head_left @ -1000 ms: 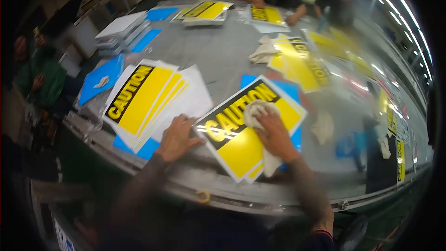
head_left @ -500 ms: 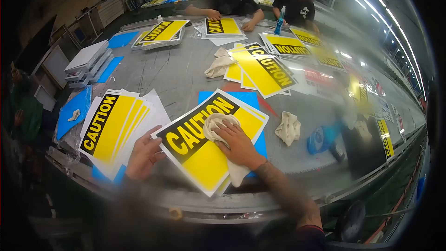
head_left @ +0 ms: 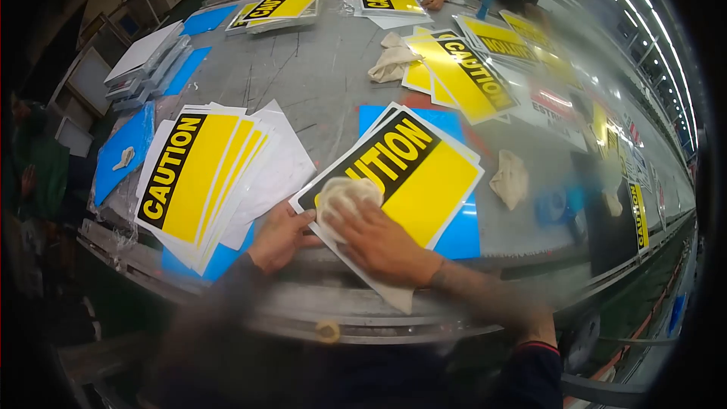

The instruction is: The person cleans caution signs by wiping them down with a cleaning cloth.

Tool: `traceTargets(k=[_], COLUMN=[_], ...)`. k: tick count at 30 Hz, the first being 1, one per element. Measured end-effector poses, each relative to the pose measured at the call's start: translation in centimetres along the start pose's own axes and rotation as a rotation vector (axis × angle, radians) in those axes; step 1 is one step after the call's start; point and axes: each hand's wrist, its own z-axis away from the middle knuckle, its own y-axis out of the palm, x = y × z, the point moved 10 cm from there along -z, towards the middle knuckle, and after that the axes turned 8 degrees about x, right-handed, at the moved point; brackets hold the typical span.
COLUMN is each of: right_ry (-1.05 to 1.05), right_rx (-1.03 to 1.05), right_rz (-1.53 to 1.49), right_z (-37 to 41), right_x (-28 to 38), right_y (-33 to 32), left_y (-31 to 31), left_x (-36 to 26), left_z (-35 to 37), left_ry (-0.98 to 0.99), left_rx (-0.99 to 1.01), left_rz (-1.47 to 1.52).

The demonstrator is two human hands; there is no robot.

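Note:
A yellow and black caution sign (head_left: 432, 193) lies tilted in front of me, on top of at least one more sign and a blue sheet (head_left: 463, 236). My right hand (head_left: 379, 238) presses a bunched cream cloth (head_left: 333, 198) onto the sign's left part, covering some letters. The cloth's loose end hangs past the sign's near edge. At the sign's left corner, my left hand (head_left: 282, 236) holds the edge between thumb and fingers. Left of that hand, several caution signs (head_left: 201, 174) are fanned out over white sheets (head_left: 282, 155).
A second cloth (head_left: 509, 179) and a blurred blue bottle (head_left: 556, 203) lie to the right. Further back are more caution signs (head_left: 473, 79) and another cloth (head_left: 394, 58). Wrapped stacks (head_left: 148, 68) stand at left. Two people work across the table (head_left: 303, 60).
My right hand has slid the cloth towards the sign's left corner. My left hand has come in from beside the sign and now grips its edge. The view has shifted downward.

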Motion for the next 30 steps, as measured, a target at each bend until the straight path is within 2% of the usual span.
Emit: traceTargets(k=[2,3,5,6,8,10,11,12,14,15,16,18,19,20,22,24,25,26,27,29,30], right_ry=[-0.012,0.17,0.28,0.358,0.287,0.215,0.114,0.162,0.284,0.202,0.365,0.14,0.339,0.129,0.111,0.354,0.263,0.488,0.466,0.442,0.417], right_rx=[-0.049,-0.101,-0.248,-0.256,-0.198,-0.108,-0.044,-0.009,-0.084,-0.237,-0.168,-0.077,-0.088,-0.058,-0.009,-0.185,-0.212,-0.189,-0.207,-0.203,-0.026], right_rz=[0.051,-0.006,0.301,0.35,0.31,-0.079,-0.018,-0.007,0.064,0.298,0.286,0.565,-0.076,0.047,-0.075,-0.1,0.212,0.027,0.078,0.092,0.146], right_z=[-1.5,-1.2,-1.4,-1.7,-2.7,-3.6,-4.7,-4.4,-3.5,-3.4,-3.8,-4.1,-4.0,-5.0,-5.0,-2.7,-2.1,-1.7,-1.6,-1.5,-1.9], right_x=[-3.1,-8.1,-14.6,-16.5,-15.6,-9.3,-5.6,-6.8,-13.5,-15.2,-17.8,-14.1,-13.7,-8.5,-7.6,-17.2,-19.8,-23.0,-23.4,-23.0,-21.7], right_y=[0.5,0.7,-2.3,-3.5,-2.4,0.0,0.5,0.9,-1.0,-3.2,-4.1,-2.1,-1.2,-1.5,-0.9,-1.3,-2.7,-4.4,-4.5,-3.1,-0.1], left_y=[-0.4,0.1,0.9,0.7,-0.1,-0.3,-0.2,0.0,0.1,0.8,0.7,0.2,0.3,-1.1,0.2,0.6,0.9,1.1,1.0,0.5,0.4], left_x=[-0.1,-0.4,-1.2,-0.6,0.1,0.5,0.5,0.5,0.6,-0.2,0.1,0.7,0.6,2.2,0.8,0.9,0.8,0.5,0.7,2.4,2.3], left_z=[0.3,0.6,0.7,0.3,-0.1,-0.2,-0.2,-0.1,0.0,0.6,0.5,0.3,0.2,-0.2,0.2,0.5,0.5,0.5,0.6,-0.1,-0.2], left_ry=[-0.016,0.001,0.064,0.053,0.034,0.015,0.024,0.026,0.006,0.037,0.03,0.022,-0.002,-0.011,0.004,0.016,0.022,0.03,0.024,0.008,0.02], left_rx=[-0.042,-0.037,-0.028,-0.021,-0.012,-0.03,-0.024,-0.016,-0.022,-0.045,-0.051,-0.06,-0.038,-0.105,-0.033,-0.055,-0.04,-0.026,-0.077,-0.048,-0.053], left_rz=[-0.044,-0.029,0.017,0.034,0.049,0.072,0.096,0.117,0.084,0.104,0.109,0.114,0.084,0.092,0.107,0.118,0.117,0.114,0.118,0.122,0.118])
